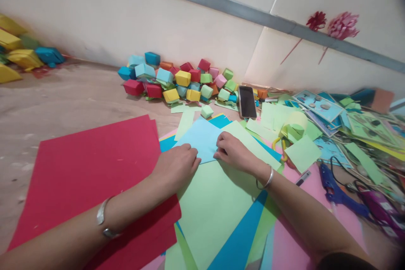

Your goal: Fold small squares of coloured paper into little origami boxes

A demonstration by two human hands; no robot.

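Observation:
A light blue sheet of paper [201, 134] lies on a stack of coloured sheets in front of me, with a straight edge toward me. My left hand [177, 163] is closed at its lower left side, thumb along the near edge. At the right side of the sheet, my right hand [233, 150] is closed with curled fingers pinching the paper's edge. Under both hands is a large light green sheet [215, 198]. Red sheets [98, 177] lie beneath my left forearm. The fingertips are partly hidden.
Small folded paper boxes [183, 78] are heaped by the wall, and more yellow ones [25, 57] at far left. A phone [247, 102], yellow-handled scissors [280, 147], a cutter knife [303, 178] and a blue glue gun [340, 194] lie to the right. Paper flowers [343, 25] lean on the wall.

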